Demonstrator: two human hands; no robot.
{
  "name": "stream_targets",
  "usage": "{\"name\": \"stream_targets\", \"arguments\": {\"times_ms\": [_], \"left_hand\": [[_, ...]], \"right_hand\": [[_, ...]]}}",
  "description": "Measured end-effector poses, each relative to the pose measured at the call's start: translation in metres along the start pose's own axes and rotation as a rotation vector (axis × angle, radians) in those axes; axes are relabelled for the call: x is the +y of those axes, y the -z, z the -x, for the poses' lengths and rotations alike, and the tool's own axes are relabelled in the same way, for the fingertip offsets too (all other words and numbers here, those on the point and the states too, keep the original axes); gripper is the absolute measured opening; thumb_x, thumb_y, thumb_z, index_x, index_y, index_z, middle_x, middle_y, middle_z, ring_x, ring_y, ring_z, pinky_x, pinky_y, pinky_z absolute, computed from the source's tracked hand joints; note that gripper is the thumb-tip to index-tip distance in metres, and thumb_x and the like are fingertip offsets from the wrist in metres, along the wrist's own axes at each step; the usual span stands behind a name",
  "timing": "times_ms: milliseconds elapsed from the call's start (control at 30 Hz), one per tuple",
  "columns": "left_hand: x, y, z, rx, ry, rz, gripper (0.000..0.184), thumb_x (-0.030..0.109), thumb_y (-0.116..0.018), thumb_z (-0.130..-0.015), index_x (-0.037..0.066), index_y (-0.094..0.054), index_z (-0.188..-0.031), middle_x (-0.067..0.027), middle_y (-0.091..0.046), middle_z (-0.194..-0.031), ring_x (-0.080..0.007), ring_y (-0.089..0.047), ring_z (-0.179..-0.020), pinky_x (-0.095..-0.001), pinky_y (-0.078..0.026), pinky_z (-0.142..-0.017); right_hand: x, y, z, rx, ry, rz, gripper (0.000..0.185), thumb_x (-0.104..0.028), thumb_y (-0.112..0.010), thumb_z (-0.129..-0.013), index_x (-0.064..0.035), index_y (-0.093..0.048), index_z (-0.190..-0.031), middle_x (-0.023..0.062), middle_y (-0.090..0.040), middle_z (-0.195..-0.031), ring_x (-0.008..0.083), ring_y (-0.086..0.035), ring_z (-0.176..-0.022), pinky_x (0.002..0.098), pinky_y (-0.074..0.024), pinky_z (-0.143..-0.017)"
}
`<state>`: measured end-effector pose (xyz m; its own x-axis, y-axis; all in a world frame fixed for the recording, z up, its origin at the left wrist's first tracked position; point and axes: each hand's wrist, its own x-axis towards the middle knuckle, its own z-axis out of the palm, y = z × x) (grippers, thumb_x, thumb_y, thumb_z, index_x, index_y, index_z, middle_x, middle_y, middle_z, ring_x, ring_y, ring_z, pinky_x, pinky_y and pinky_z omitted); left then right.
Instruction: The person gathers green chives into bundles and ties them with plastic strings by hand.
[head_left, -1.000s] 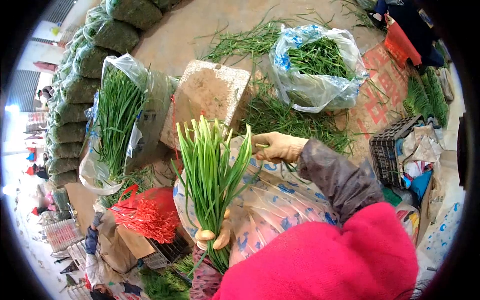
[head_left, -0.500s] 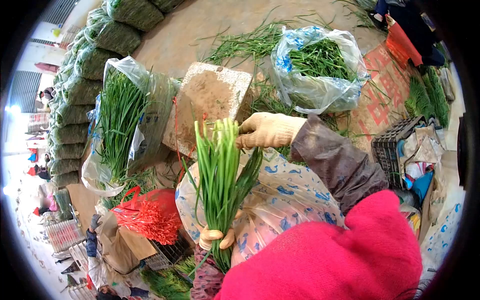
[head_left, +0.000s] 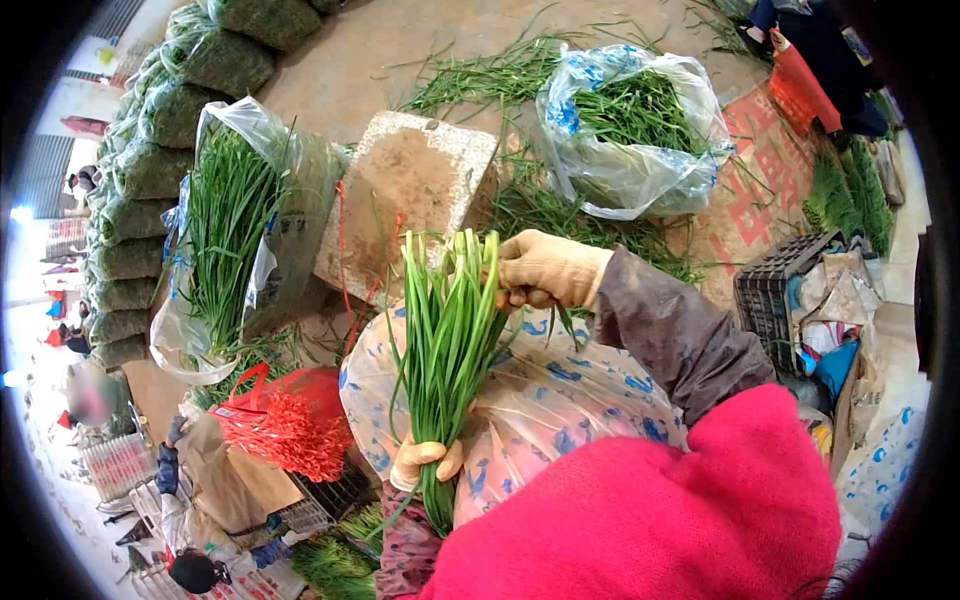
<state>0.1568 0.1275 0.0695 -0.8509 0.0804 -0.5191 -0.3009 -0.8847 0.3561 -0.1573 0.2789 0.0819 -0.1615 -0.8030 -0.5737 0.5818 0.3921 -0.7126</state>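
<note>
- Bunch: green stalks, held roughly upright in front of the plastic sheet, pale ends uppermost.
- Left hand: gloved; grip pressed together around the bunch's narrow lower part. This likely keeps the stalks gathered and leaves the pale ends accessible.
- Right hand: gloved; fingers curled at the bunch's upper edge, with a loose leaf hanging beneath. Whether this grip pinches a stalk cannot be told.
- Plastic sheet: spread over the lap, presumably to shield clothing from dirt.
- Red strips: located to the person's left, apparently for easy reach.
- Left bag and right bag: set ahead, mouths open, presumably for access to the greens inside.
</note>
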Motion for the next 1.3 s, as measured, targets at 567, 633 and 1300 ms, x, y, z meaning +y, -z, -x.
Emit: {"name": "stream_targets", "arguments": {"times_ms": [567, 633, 1300], "left_hand": [[-0.014, 0.041, -0.001, -0.468, 0.051, 0.137, 0.045, 0.008, -0.056, -0.086, -0.006, -0.044, -0.127, -0.0111, -0.054, -0.057, -0.0164, -0.047, -0.042, -0.0286, -0.038, -0.041], [-0.009, 0.037, -0.004, -0.454, 0.049, 0.134, 0.044, 0.008, -0.056, -0.086, -0.005, -0.044, -0.127, -0.011, -0.054, -0.057, -0.0163, -0.047, -0.043, -0.0285, -0.038, -0.041], [0.008, 0.015, -0.016, -0.417, -0.005, -0.01, 0.054, 0.015, -0.06, -0.082, -0.004, -0.042, -0.129, -0.0124, -0.054, -0.058, -0.0187, -0.047, -0.044, -0.0302, -0.036, -0.041]], "right_hand": [[-0.001, 0.123, 0.121, 0.351, -0.175, 0.47, 0.039, -0.014, -0.068, -0.082, -0.0026, -0.059, -0.118, 0.0019, -0.064, -0.09, 0.0043, -0.05, -0.06, 0.0197, -0.0396, -0.05], [0.022, 0.115, 0.108, 0.276, -0.08, 0.351, 0.059, -0.019, -0.073, -0.081, -0.0029, -0.049, -0.132, 0.0021, -0.061, -0.101, 0.0065, -0.056, -0.078, 0.0196, -0.045, -0.063], [0.071, 0.023, -0.036, -0.373, 0.418, -0.856, 0.074, -0.042, -0.077, -0.073, -0.0099, -0.046, -0.132, -0.0003, -0.06, -0.116, 0.0006, -0.03, -0.053, 0.0179, -0.0289, -0.047]]}}
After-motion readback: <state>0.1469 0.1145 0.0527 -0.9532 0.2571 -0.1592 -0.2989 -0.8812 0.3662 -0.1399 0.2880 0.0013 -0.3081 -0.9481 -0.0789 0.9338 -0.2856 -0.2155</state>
